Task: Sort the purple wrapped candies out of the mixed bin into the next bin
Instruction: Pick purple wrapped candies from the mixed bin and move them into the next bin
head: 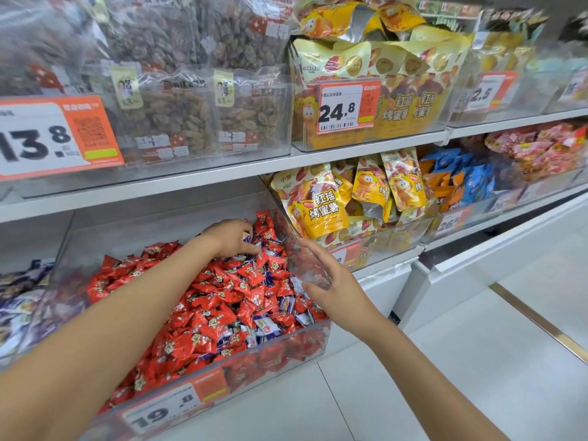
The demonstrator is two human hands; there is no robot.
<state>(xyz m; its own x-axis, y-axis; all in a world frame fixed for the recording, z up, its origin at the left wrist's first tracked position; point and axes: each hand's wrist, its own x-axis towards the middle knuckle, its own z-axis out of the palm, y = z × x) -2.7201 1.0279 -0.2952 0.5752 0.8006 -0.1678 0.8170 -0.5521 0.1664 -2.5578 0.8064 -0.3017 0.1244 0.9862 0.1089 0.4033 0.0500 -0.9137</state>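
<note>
The mixed bin [286,351] is a clear plastic box on the lowest shelf, full of red wrapped candies [203,316] with several purple wrapped candies [265,327] scattered among them. My left hand [230,238] reaches deep into the bin's far right corner, its fingers curled round purple candies [247,238]. Over the bin's right wall hovers my right hand [331,281], fingers straight and spread, holding nothing. To the left stands the bin [19,300] with purple and white candies, partly cut off by the frame edge.
The shelf above carries clear bins of dried fruit bags [165,116] and yellow snack bags [375,74]. Right of the mixed bin sits a bin of yellow sweet potato bags [327,211], then blue and orange packets [458,179]. White floor tiles [445,361] lie below right.
</note>
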